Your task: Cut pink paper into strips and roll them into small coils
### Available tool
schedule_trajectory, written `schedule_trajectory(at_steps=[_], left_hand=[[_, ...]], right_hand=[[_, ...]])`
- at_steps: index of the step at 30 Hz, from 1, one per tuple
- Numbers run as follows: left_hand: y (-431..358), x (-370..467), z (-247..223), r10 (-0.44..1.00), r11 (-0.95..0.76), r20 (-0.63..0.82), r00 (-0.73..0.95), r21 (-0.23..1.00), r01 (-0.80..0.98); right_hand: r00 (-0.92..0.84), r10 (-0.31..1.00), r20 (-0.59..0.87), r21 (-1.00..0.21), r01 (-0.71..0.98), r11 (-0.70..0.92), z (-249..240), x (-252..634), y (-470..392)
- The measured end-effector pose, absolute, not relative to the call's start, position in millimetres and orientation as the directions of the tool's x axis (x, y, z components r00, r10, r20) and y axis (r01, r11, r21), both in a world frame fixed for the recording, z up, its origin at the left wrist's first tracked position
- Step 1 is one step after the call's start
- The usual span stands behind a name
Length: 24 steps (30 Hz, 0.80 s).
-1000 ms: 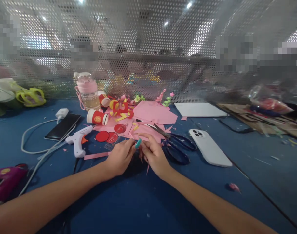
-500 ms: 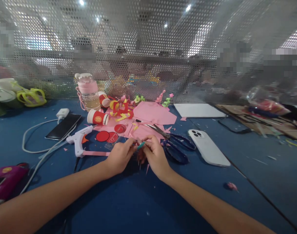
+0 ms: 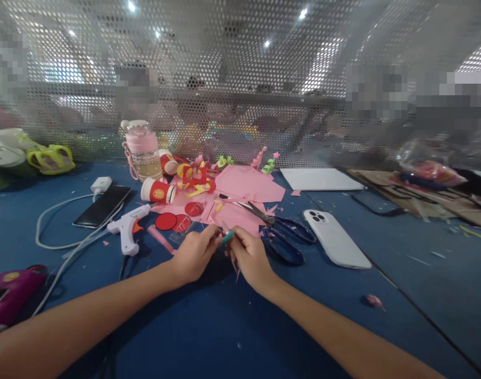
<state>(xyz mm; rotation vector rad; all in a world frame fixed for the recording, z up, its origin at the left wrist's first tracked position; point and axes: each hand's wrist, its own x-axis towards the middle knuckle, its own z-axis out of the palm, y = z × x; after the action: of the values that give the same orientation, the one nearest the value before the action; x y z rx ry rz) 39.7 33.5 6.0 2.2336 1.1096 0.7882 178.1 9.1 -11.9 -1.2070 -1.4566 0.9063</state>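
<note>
My left hand (image 3: 195,252) and my right hand (image 3: 250,258) meet near the middle of the blue table. Between their closed fingertips is a small teal piece (image 3: 228,237), gripped from both sides, with thin pink bits around it. A pink paper strip (image 3: 161,239) reaches toward my left hand; whether it is held cannot be told. Just beyond the hands lie pink paper sheets (image 3: 248,184) and red discs (image 3: 166,221). Scissors with dark blue handles (image 3: 270,220) lie beside my right hand.
A white glue gun (image 3: 127,231), a black phone (image 3: 102,206) and a bottle (image 3: 143,152) are on the left. Right of the scissors lies a white phone (image 3: 335,239). A perforated metal screen (image 3: 224,105) rises behind the table. Far left sits a purple object (image 3: 17,295).
The pink strip by my left hand has tilted and its far end has risen off the glue gun's base. My right fingers have curled in slightly around the teal piece.
</note>
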Motion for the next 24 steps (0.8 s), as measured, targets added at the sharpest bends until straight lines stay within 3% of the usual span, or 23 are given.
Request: schedule_trajectory(at_steps=[4, 9, 12, 19, 24], left_hand=[[36.8, 39.6, 3.7, 0.832, -0.507, 0.255, 0.492, 0.709, 0.49], [38.8, 39.2, 1.8, 0.83, -0.504, 0.257, 0.495, 0.726, 0.468], [38.3, 38.8, 1.7, 0.825, -0.507, 0.27, 0.496, 0.74, 0.442], [39.0, 38.5, 1.6, 0.821, -0.496, 0.243, 0.516, 0.75, 0.436], [38.5, 37.3, 0.0, 0.832, -0.507, 0.261, 0.49, 0.718, 0.477]], right_hand=[[0.019, 0.984, 0.174, -0.973, 0.156, 0.169, -10.0, 175.9, 9.3], [-0.006, 1.0, -0.024, -0.997, -0.075, -0.024, -6.0, 173.6, 10.7], [-0.043, 0.996, -0.074, -0.989, -0.127, -0.079, -5.9, 172.2, 12.5], [-0.08, 0.993, -0.081, -0.99, -0.108, -0.089, -6.9, 175.2, 14.1], [-0.007, 0.998, 0.068, -0.993, 0.093, 0.068, -4.0, 179.9, 11.9]])
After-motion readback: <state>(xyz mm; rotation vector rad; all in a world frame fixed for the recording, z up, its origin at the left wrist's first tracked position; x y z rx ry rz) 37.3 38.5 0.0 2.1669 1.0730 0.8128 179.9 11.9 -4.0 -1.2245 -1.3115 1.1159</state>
